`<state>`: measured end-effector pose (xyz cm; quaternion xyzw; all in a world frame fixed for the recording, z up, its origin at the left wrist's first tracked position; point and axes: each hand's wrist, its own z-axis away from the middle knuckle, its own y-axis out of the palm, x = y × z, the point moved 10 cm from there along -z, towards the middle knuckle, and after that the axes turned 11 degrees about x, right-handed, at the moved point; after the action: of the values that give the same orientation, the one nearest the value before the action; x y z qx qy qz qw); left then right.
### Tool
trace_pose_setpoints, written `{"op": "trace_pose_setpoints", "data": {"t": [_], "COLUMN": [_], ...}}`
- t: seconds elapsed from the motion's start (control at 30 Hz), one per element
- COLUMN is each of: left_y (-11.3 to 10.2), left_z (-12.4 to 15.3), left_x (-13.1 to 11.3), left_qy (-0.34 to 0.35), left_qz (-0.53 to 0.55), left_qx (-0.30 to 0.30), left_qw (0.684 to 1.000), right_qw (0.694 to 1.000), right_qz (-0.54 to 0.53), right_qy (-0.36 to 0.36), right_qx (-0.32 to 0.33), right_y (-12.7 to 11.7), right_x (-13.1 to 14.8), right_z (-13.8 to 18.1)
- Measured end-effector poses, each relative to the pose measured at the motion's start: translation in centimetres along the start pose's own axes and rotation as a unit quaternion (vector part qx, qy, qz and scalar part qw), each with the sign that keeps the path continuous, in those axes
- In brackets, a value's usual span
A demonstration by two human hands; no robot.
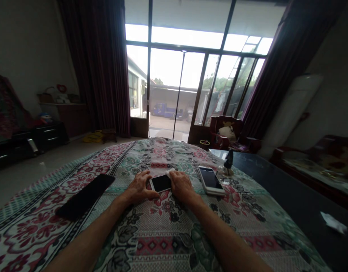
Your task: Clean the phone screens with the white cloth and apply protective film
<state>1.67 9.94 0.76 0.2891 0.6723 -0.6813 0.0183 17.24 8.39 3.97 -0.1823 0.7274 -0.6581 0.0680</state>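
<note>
Phone (160, 183) lies flat, screen up and dark, on the flowered cloth (168, 234), between the two hands and touching both. The left hand (139, 189) rests on the cloth at the phone's left end, fingers curved over its far corner and thumb laid along its near edge, so it steadies the phone rather than lifting it. The right hand (182, 185) lies palm down at the phone's right end, fingers bent and pressing a small white wad (170, 173) against the phone's far right corner; whether the wad is pinched or only pushed I cannot tell. Both forearms reach in from the lower edge. A second phone (210, 180), white-rimmed and larger, lies just beside the right hand, apart from it. A long black slab (86, 195) lies well to the left on the cloth. Right of the cloth is a dark glossy table (290, 200) with a small dark figurine (228, 160) near its edge and a white scrap (334, 223) farther off
</note>
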Motion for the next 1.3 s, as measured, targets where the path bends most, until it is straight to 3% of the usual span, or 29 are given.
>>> {"op": "trace_pose_setpoints", "data": {"t": [0.17,0.3,0.43,0.6,0.7,0.87,1.03,1.3], "left_y": [0.0,0.0,0.0,-0.1,-0.1,-0.2,-0.1,-0.1], "left_z": [0.1,0.0,0.1,0.2,0.3,0.5,0.6,0.9], "left_x": [0.0,0.1,0.1,0.0,0.0,0.0,0.0,-0.1], "left_qy": [-0.001,0.004,0.009,0.012,0.019,0.042,0.029,-0.018], "left_qz": [0.002,0.005,0.013,0.013,0.013,0.006,-0.001,-0.035], "left_qx": [-0.002,-0.007,-0.006,-0.008,-0.022,-0.059,-0.048,-0.045], "left_qw": [1.000,1.000,1.000,1.000,0.999,0.997,0.998,0.998], "right_qw": [0.995,0.989,0.995,0.999,0.997,1.000,0.995,0.995], "right_qz": [-0.006,-0.017,-0.012,0.005,0.011,0.009,-0.007,-0.023], "right_qy": [-0.100,-0.142,-0.098,0.044,0.076,-0.018,-0.096,-0.077], "right_qx": [0.012,0.028,0.024,0.002,-0.005,0.002,0.029,0.053], "right_y": [0.6,0.8,0.4,-0.5,-0.7,0.2,1.0,1.2], "right_x": [4.9,6.4,3.7,-2.0,-3.0,1.2,4.9,4.9], "right_z": [1.1,1.4,0.5,-0.3,0.1,0.5,1.0,0.1]}}
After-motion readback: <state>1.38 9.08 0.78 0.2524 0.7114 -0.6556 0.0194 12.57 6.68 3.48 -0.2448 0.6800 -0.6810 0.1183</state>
